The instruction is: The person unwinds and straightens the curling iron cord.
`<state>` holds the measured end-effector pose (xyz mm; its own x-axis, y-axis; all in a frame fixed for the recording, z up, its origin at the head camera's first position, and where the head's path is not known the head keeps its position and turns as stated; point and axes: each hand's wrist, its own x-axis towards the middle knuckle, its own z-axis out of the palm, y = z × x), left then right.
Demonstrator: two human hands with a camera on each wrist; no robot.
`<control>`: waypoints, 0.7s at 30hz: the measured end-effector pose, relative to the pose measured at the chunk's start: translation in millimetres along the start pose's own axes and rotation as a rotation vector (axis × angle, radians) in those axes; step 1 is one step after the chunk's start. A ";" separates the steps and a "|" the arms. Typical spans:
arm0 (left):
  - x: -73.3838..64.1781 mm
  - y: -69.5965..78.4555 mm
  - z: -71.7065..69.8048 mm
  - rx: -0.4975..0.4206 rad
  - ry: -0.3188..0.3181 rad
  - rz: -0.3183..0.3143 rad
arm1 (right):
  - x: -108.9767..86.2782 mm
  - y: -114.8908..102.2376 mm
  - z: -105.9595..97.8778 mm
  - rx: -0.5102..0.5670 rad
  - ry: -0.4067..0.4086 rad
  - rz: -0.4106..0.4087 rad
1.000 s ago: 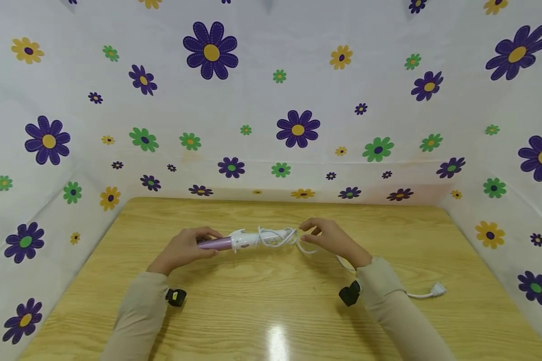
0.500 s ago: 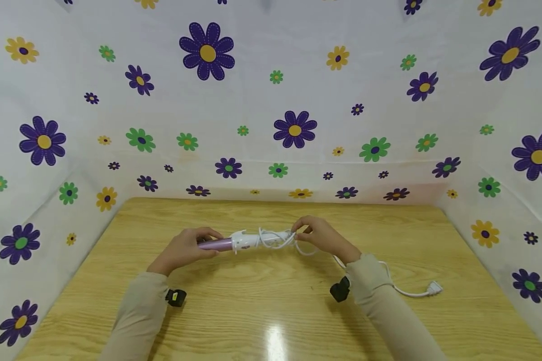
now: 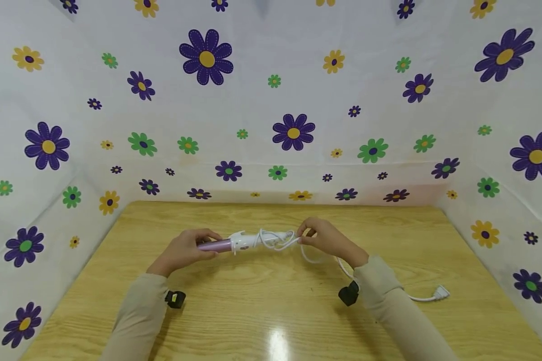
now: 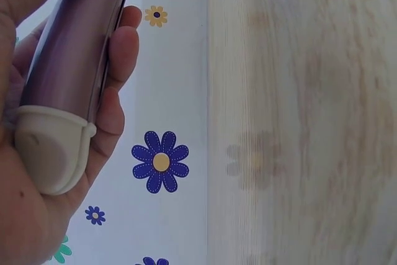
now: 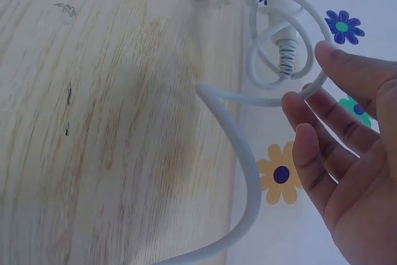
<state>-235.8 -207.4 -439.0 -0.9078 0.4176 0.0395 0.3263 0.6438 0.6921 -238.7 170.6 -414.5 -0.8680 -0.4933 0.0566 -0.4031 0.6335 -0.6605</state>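
A curling iron (image 3: 244,241) with a purple barrel and white handle is held level above the table. My left hand (image 3: 180,250) grips its barrel; in the left wrist view the fingers wrap the purple barrel (image 4: 74,54), and its white tip (image 4: 49,150) sits against the palm. Loops of white cord (image 5: 248,172) wind loosely round the handle. With thumb and fingertips, my right hand (image 5: 356,141) pinches one loop just beyond the ribbed cord sleeve (image 5: 286,59) at the handle's end.
The cord trails under the right forearm to a white plug (image 3: 441,292) on the right of the wooden table (image 3: 253,311). Flower-printed white cloth (image 3: 248,105) walls in the back and both sides. Dark wrist cameras sit at both cuffs.
My right hand came left to the cord at the handle's end, took hold of it, and has drawn back slightly right, pulling the loop outward. My left hand stays on the barrel.
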 end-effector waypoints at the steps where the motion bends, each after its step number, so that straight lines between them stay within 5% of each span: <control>1: -0.9 -0.7 -0.1 0.001 0.001 0.000 | -2.0 -0.3 0.2 -0.001 -0.008 0.000; 8: -6.3 -3.5 -1.9 -0.014 0.018 -0.015 | -10.3 3.7 5.1 -0.022 -0.051 0.026; 21: -8.3 13.7 -3.8 -0.033 -0.002 0.030 | -7.7 9.0 4.9 -0.202 0.022 0.102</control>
<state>-224.9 -204.5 -427.1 -0.8970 0.4380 0.0595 0.3448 0.6091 0.7143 -234.2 177.2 -424.5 -0.9124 -0.4090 0.0152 -0.3610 0.7868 -0.5006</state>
